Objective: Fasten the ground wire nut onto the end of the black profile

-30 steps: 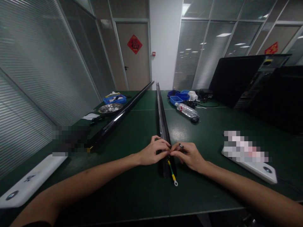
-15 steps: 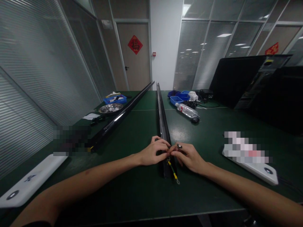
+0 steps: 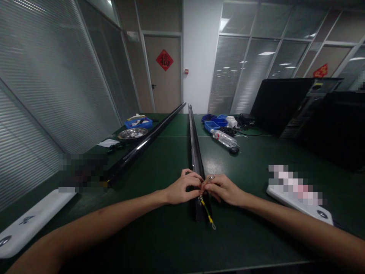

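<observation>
Yellow-and-green wire [image 3: 206, 212]

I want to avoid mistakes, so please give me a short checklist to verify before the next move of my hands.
1. Left hand and right hand both at the near part of the rail: ok.
2. View of the spot between the fingertips: not ok, fingers cover it.
3. Wire fastened at its upper end: cannot tell.
4. Wire's ring lug free of the fingers: ok.
5. Other rail apart from both hands: ok.
6. Bottle not touching the rail: ok.
</observation>
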Motion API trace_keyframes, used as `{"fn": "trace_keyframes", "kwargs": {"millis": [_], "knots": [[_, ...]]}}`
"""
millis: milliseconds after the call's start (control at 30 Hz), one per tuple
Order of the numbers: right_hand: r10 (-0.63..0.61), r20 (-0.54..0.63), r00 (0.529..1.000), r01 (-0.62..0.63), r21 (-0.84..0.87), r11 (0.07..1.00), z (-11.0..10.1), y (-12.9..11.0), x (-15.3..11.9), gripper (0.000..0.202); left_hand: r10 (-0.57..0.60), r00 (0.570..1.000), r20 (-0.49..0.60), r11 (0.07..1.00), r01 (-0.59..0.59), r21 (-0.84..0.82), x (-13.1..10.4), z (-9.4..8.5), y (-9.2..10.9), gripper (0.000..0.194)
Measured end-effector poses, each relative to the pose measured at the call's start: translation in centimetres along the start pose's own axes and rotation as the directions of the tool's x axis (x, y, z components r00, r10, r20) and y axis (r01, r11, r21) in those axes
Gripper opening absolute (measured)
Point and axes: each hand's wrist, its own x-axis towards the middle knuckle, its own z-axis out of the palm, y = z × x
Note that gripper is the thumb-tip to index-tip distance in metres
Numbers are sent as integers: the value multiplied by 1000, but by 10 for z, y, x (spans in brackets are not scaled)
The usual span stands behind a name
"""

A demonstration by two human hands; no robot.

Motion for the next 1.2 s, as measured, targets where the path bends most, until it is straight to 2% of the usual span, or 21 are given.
{"fn": "trace_keyframes", "kwargs": {"millis": [100, 233, 333, 533, 633, 767, 933, 1200], "knots": [[66, 94, 993, -71, 48, 996, -8, -6, 8, 39, -29, 999, 18, 998, 31, -62, 0, -1, -4, 20], [162, 230, 960, -178, 49, 983, -17, -18, 19, 40, -60, 998, 36, 990, 64, -128, 2, -2, -8, 27], [226, 271, 936, -237, 7, 972, -19, -22, 23, 41, -59, 998, 21, 988, 62, -143, 2, -1, -8, 32], [274, 197, 941, -270, -51, 962, -12, -20, 17, 39, -99, 994, -41, 988, 93, -125, 2, 1, -4, 39], [281, 112, 953, -280, -29, 960, -8, -19, 14, 38, -93, 994, -65, 991, 86, -106, 2, 2, -4, 38], [233, 3, 972, -233, 7, 972, -3, -16, 13, 41, -88, 992, -87, 992, 79, -101, 2, 1, -5, 39], [174, -29, 984, -175, -19, 984, 5, -10, 8, 44, -70, 997, -29, 993, 67, -100, 2, 0, -4, 43], [48, -158, 986, -58, -58, 997, 14, 9, 1, 46, -41, 999, -33, 997, 39, -72, 2, 2, -5, 32]]}}
